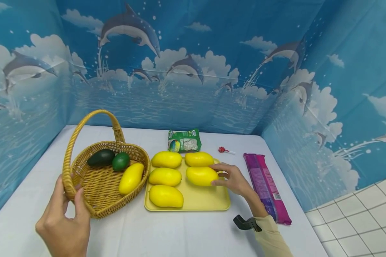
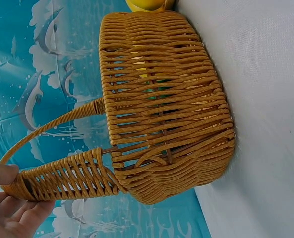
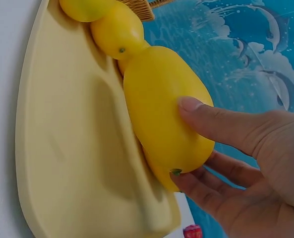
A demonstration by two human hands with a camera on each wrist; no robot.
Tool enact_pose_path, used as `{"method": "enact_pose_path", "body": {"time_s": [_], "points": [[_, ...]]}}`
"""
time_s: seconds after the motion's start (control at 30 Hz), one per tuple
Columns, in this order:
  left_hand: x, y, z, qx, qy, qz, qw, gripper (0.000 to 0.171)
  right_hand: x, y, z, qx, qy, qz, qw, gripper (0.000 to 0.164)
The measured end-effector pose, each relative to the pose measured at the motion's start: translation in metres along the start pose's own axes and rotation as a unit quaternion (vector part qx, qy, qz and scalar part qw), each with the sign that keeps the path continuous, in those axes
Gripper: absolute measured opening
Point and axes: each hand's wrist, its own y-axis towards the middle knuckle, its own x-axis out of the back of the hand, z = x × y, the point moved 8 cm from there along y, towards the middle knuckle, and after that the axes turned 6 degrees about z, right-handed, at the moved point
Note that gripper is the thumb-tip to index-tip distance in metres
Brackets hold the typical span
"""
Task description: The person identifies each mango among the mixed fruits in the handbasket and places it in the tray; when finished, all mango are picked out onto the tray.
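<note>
My left hand (image 1: pixel 65 217) grips the handle (image 2: pixel 70 178) of a wicker basket (image 1: pixel 107 205) on the left. Inside the basket lie a dark green avocado (image 1: pixel 101 157), a smaller green fruit (image 1: pixel 120 161) and a yellow mango (image 1: pixel 130 179). Right of it is a pale yellow tray (image 1: pixel 204 200) with a column of three mangoes along its left side. Thumb and fingers of my right hand (image 1: pixel 233 178) pinch the right end of a mango (image 3: pixel 166 109) over the tray's right half. Another mango (image 1: pixel 199 159) lies just behind that one.
Behind the tray lies a green snack packet (image 1: pixel 184 140). A red lollipop (image 1: pixel 222 150) is at the back right, and a long pink and purple package (image 1: pixel 267 187) lies beyond my right forearm. Dolphin-print curtains (image 1: pixel 193 100) border the white table.
</note>
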Motion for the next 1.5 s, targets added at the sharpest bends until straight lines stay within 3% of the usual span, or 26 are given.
{"method": "enact_pose_path", "body": {"time_s": [0.2,0.47,0.67,0.9,1.23,1.5], "points": [[0.000,-0.002,0.004,0.006,-0.019,-0.037,0.9991,0.054,-0.002,0.002,-0.006,-0.004,-0.008,0.000,1.000,0.053],[0.000,0.000,0.001,0.003,0.004,0.012,0.9999,0.054,-0.007,0.002,-0.018,-0.014,0.000,0.002,1.000,0.053],[-0.001,0.000,0.001,0.001,0.006,0.026,0.9996,0.053,-0.008,0.001,-0.019,-0.014,-0.001,0.001,1.000,0.053],[-0.001,0.000,0.001,0.002,0.009,0.018,0.9998,0.054,-0.007,0.002,-0.022,-0.023,0.001,-0.001,1.000,0.055],[0.000,-0.001,0.002,0.007,-0.015,-0.030,0.9994,0.052,-0.006,0.003,-0.022,-0.021,0.021,-0.003,1.000,0.057],[-0.001,0.001,0.001,0.000,-0.006,-0.003,1.0000,0.052,-0.004,0.003,-0.024,-0.013,0.025,-0.011,1.000,0.055]]}}
